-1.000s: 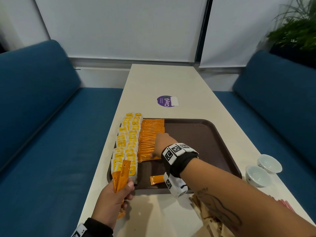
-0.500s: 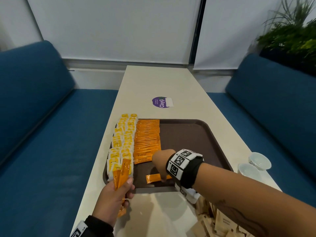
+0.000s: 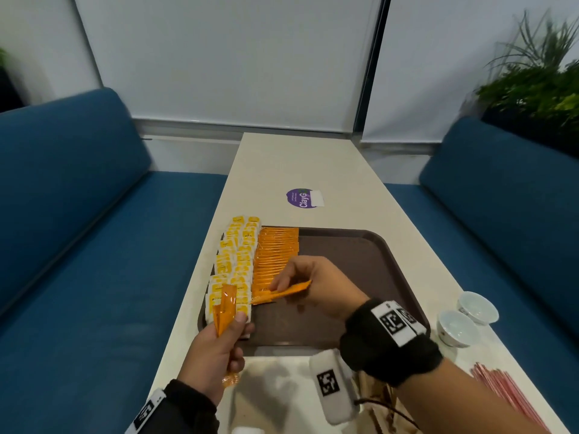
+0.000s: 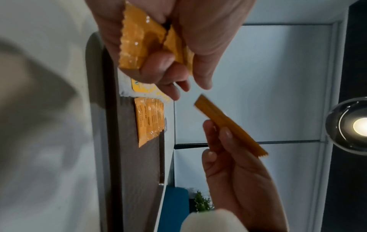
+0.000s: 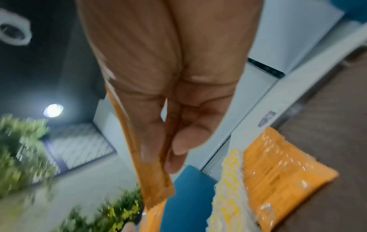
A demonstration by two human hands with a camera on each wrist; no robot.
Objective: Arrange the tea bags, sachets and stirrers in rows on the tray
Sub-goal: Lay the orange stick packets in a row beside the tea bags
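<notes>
A brown tray [image 3: 360,245] lies on the cream table. Along its left side run rows of white-and-yellow tea bags [image 3: 236,261] and, beside them, a row of orange sachets [image 3: 275,255]. My right hand [image 3: 308,281] hovers over the near end of that orange row and pinches one orange sachet [image 3: 283,292] [image 4: 228,125] [image 5: 151,172] between thumb and fingers. My left hand [image 3: 219,346] is at the tray's near-left corner, gripping a small bundle of orange sachets [image 3: 225,308] [image 4: 139,45] upright.
Two small white cups [image 3: 466,317] stand right of the tray. Red stirrers [image 3: 507,393] lie at the near right and brown sachets [image 3: 376,399] under my right forearm. A purple sticker [image 3: 302,198] is beyond the tray. Blue sofas [image 3: 78,245] flank the table.
My right hand picked the loose orange sachet off the tray's near part and lifted it toward the end of the orange row. The left hand kept its bundle in place.
</notes>
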